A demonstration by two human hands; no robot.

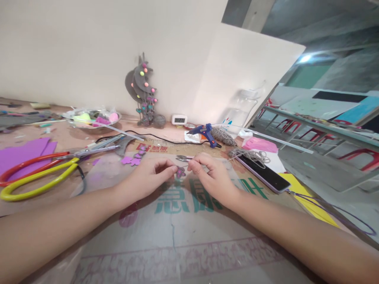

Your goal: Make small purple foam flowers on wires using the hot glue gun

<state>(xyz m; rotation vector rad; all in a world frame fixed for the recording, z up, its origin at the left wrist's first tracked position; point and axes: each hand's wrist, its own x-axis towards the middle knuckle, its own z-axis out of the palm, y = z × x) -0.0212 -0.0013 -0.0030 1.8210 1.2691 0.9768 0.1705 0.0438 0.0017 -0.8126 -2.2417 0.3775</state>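
Both my hands rest on a printed plastic sheet [189,236] in the middle of the table. My left hand [149,179] has its fingers curled and pinched together at a small purple foam piece [180,172]. My right hand [209,173] is curled too, its fingertips touching the same piece from the right. A small pair of metal tweezers or snips [184,158] lies just behind the fingers. Several purple foam cut-outs [132,160] lie to the left of my left hand.
Large scissors with red and yellow handles [38,173] lie at the left on purple foam sheets [20,152]. A blue glue gun [205,133], twine [248,154], a phone [263,172], a bowl of pompoms [94,118], a grey decorated ornament [142,90] and a small clock [179,119] stand behind.
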